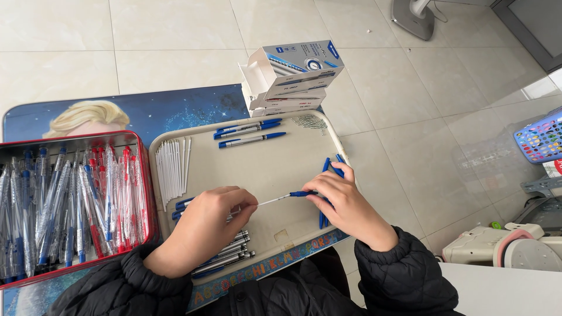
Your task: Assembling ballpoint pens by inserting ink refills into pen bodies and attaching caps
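the thin white pen refill with a blue cap piece on its end [281, 198] lies almost level between the two hands, its long axis running left to right across the cream plastic tray [269, 161] and rising slightly toward the right. the left hand [205, 225] has its fingers curled shut, pinching the bare white end of the refill at the fingertips. the right hand [345, 202] is also closed, its thumb and forefinger nipping the blue end, so the refill spans the small gap between the hands and each hand has one end. a few loose blue pen parts [324, 217] lie partly hidden under the right hand, touching or just below it. under the left hand sits a cluster of silver-tipped pen barrels [231, 253], just beside the wrist. a row of white refills [171, 167] lies upright along the tray's left side, near the left hand, and three finished blue and clear pens [249, 131] rest at the tray's far edge, well apart from both hands. the red tin of pen bodies [70, 205] stands on the worktop [170, 108] left of the tray.
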